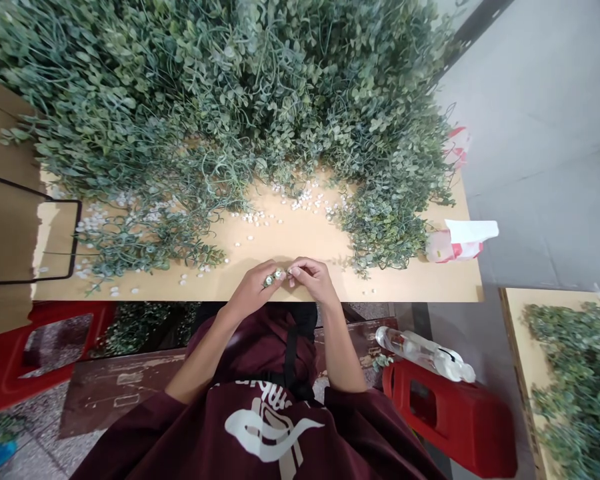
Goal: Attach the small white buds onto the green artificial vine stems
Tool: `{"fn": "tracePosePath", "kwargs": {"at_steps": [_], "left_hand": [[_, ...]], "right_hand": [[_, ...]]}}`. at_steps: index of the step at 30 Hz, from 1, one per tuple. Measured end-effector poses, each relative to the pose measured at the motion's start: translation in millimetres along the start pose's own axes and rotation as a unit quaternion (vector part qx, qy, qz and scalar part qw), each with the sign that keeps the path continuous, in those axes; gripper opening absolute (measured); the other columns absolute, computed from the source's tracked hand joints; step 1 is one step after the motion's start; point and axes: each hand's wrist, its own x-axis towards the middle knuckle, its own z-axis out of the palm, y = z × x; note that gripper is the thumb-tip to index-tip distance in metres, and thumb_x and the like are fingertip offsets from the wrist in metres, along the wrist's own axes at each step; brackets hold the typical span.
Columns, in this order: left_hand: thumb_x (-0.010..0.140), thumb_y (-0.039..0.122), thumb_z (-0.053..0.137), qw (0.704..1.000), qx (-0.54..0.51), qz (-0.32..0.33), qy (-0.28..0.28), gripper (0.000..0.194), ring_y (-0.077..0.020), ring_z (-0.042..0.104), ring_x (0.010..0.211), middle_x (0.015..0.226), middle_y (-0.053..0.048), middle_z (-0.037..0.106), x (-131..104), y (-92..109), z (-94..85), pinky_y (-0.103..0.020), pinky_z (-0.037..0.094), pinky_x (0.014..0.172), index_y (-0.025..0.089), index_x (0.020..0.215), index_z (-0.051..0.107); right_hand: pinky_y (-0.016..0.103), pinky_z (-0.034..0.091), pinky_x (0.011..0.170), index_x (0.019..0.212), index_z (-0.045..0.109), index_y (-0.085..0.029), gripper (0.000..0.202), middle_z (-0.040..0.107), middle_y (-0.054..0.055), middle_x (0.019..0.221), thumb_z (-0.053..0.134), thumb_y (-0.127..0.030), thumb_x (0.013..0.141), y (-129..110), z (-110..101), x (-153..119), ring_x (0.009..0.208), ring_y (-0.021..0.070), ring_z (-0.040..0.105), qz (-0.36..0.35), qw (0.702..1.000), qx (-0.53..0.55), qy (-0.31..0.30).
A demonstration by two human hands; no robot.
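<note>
Close to the table's front edge, my left hand (253,288) is closed around a small green sprig with round white pieces (273,278) that stick out between the fingers. My right hand (316,280) is beside it, thumb and fingers pinched together at the sprig's right side. What exactly lies in that pinch is too small to make out. Loose white beads (254,218) are scattered on the tabletop (290,239) beyond both hands. Artificial leafy stems (150,243) lie to the left among more beads, and a bunch of greenery (393,233) lies to the right.
A large heap of artificial greenery (240,87) covers the back of the table. A tissue pack (453,245) lies at the right edge, a black wire frame (77,233) at the left. Red stools (470,420) and a clear bottle (410,347) are below; another table (530,367) stands right.
</note>
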Motion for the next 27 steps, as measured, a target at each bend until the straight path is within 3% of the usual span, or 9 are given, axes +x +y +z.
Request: {"fn": "tracePosePath", "kwargs": {"at_steps": [15,23,27], "left_hand": [[0.1,0.036,0.041,0.999,-0.019,0.004,-0.04,0.03,-0.0178,0.059,0.084,0.084,-0.004,0.061,4,-2,-2.2,-0.028,0.046,0.08,0.019,0.088,0.063],[0.099,0.036,0.043,0.999,-0.029,0.008,-0.031,0.027,-0.0178,0.058,0.085,0.087,-0.004,0.061,4,0,-0.8,-0.028,0.045,0.08,0.019,0.091,0.062],[0.098,0.036,0.045,0.999,-0.044,-0.003,-0.015,0.027,-0.017,0.058,0.082,0.085,-0.003,0.06,3,1,-0.9,-0.026,0.045,0.078,0.019,0.088,0.062]], "right_hand": [[0.026,0.046,0.059,0.079,0.063,-0.018,0.03,0.061,0.0,0.07,0.068,-0.048,0.083,1,6,-1,0.058,0.0113,0.055,0.015,1.0,-0.009,0.011],[0.025,0.043,0.061,0.078,0.061,-0.019,0.026,0.057,-0.001,0.07,0.065,-0.042,0.087,5,9,-1,0.059,0.0106,0.052,-0.037,0.999,-0.014,0.027],[0.025,0.042,0.061,0.078,0.062,-0.018,0.026,0.058,-0.001,0.069,0.067,-0.042,0.085,3,10,1,0.059,0.0106,0.052,-0.031,0.999,-0.013,0.037]]}}
